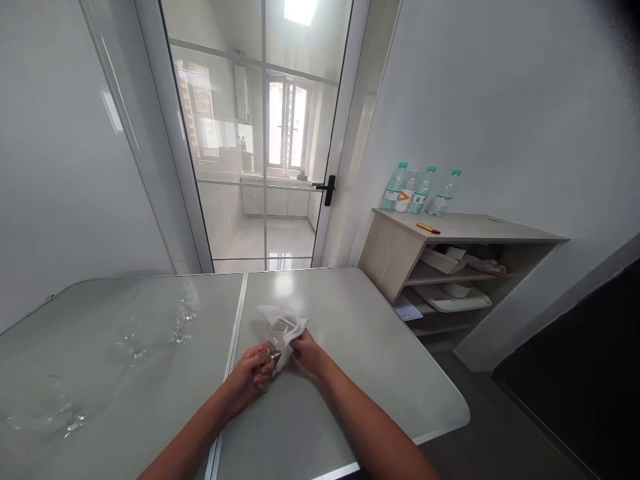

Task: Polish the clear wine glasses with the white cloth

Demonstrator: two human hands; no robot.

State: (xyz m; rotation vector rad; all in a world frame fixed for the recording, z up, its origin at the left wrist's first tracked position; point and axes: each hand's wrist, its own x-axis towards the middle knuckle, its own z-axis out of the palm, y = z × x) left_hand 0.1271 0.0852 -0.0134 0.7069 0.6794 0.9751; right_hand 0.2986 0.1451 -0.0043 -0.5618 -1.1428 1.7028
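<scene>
Over the middle of the table, my left hand (254,368) is closed around the narrow lower part of a clear glass (280,330), which looks like a stemmed wine glass held tilted. My right hand (306,352) grips a white cloth (296,331) wrapped against the far and right side of the glass's bowl. Parts of both hands' fingers are hidden behind the glass and the cloth. To the left of my hands, several other clear glasses (137,353) are on the table; their outlines are faint against the pale surface.
The pale table (380,373) has a metal seam left of my hands. Behind it stands a glazed door (264,183) with a black handle. At right, a low shelf (400,257) bears plastic bottles (420,193) and a yellow-red cutter (429,228), with trays and papers inside.
</scene>
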